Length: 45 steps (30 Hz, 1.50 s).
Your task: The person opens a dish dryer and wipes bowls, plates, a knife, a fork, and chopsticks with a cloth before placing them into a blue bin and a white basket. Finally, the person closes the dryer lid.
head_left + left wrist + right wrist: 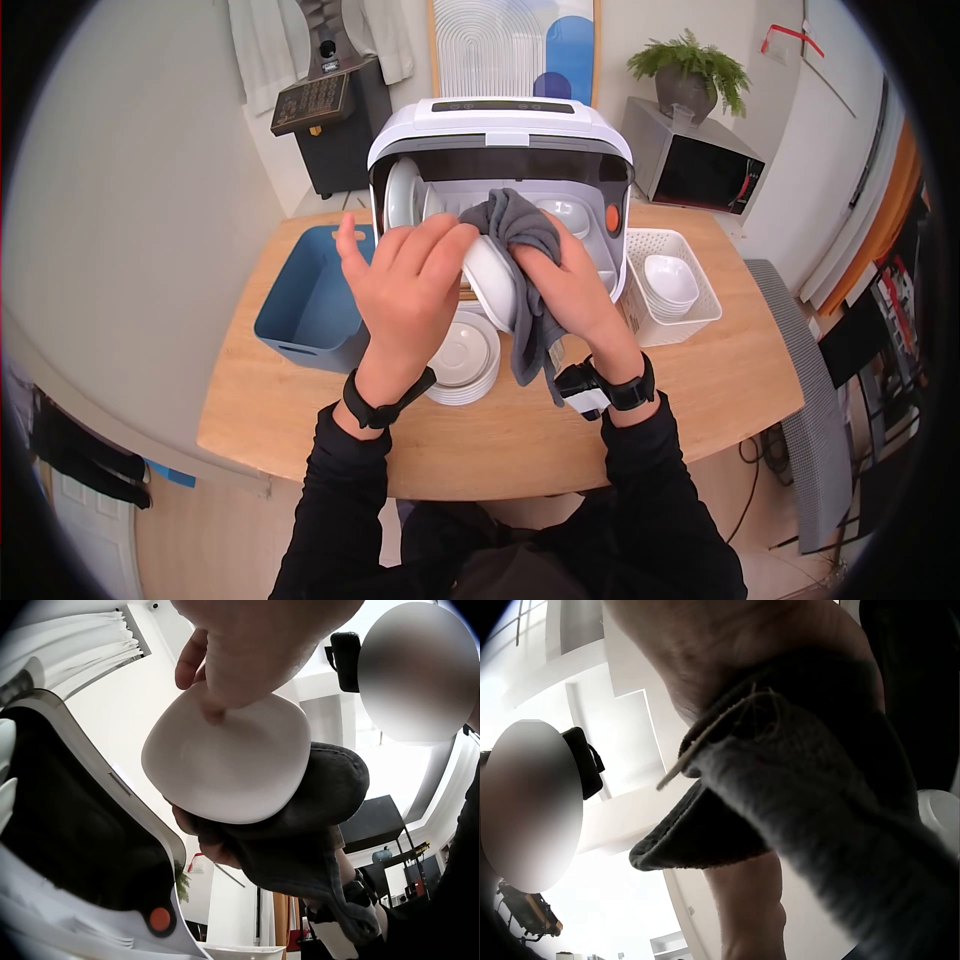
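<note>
In the head view my left hand (412,285) pinches a white bowl (490,284) at its edge. The bowl is tilted up on its side, and the left wrist view shows the thumb lying on the broad face of the rounded-square bowl (225,765). My right hand (578,290) grips a dark grey cloth (522,225) bunched against the bowl's other edge. Part of the cloth hangs down below that hand. In the right wrist view the cloth (802,802) hides most of the fingers. Both hands are above the table, before a white countertop dishwasher (500,118) with its front open.
Below the hands stands a stack of white plates (462,355). A blue bin (312,295) is at the left, and a white basket (705,295) with stacked white bowls (670,282) at the right. White dishes (405,192) stand inside the dishwasher. Behind is a microwave (700,165).
</note>
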{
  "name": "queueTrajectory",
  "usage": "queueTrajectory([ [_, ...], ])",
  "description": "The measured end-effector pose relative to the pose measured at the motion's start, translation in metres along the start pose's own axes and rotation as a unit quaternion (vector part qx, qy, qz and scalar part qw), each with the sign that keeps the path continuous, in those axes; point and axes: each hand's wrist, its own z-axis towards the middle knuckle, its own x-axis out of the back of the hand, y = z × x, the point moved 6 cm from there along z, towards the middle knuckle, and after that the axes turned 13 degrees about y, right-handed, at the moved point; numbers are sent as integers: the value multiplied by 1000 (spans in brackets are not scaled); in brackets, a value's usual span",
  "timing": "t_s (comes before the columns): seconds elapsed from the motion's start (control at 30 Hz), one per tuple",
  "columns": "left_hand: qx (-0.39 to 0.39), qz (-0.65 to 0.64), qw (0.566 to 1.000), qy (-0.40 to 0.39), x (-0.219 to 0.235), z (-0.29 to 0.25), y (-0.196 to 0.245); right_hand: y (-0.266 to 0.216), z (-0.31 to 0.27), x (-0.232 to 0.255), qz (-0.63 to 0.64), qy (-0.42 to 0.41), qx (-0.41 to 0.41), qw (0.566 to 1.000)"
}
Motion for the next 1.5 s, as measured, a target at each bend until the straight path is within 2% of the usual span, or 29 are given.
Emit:
queueTrajectory([
  [0.13, 34, 19, 998, -43, -4, -4, -9, -4, -4, 2, -98, 37, 43, 994],
  [0.23, 44, 21, 996, -73, -7, -7, -12, -21, -11, 1, -109, 47, 90, 989],
  [0.33, 47, 14, 996, -77, -9, -10, -14, -44, -23, -5, -145, 34, 256, 955],
  [0.43, 64, -14, 997, -44, -6, -7, -16, -49, -25, -5, -129, 35, 295, 946],
  [0.53, 90, -31, 995, -26, -3, -5, -19, -44, -19, 6, -77, 70, 244, 964],
  [0.63, 128, -54, 990, -28, -4, -7, -24, -28, -8, 12, -30, 93, 155, 983],
  [0.77, 185, -60, 981, -29, -6, -8, -31, -27, -5, 11, -2, 66, 132, 989],
  [0.87, 195, -53, 979, -41, -6, -8, -32, -33, -10, 12, 28, 93, 158, 983],
  [0.93, 203, -63, 976, -54, -6, -9, -30, -39, -13, 22, -45, 169, 292, 940],
  [1.0, 221, -85, 969, -73, -7, -12, -26, -49, -19, 27, -89, 251, 426, 865],
  [1.1, 234, -106, 962, -95, -12, -16, -21, -52, -26, 24, -170, 245, 457, 838],
  [1.2, 228, -120, 962, -91, -14, -19, -15, -46, -23, 12, -279, 253, 406, 833],
  [1.33, 183, -90, 974, -94, -14, -19, -9, -36, -21, -5, -330, 227, 428, 810],
  [1.4, 142, -58, 985, -75, -13, -18, -5, -33, -20, -11, -325, 198, 413, 827],
  [1.5, 152, -56, 982, -101, -15, -21, -13, -28, -17, -12, -330, 142, 378, 853],
])
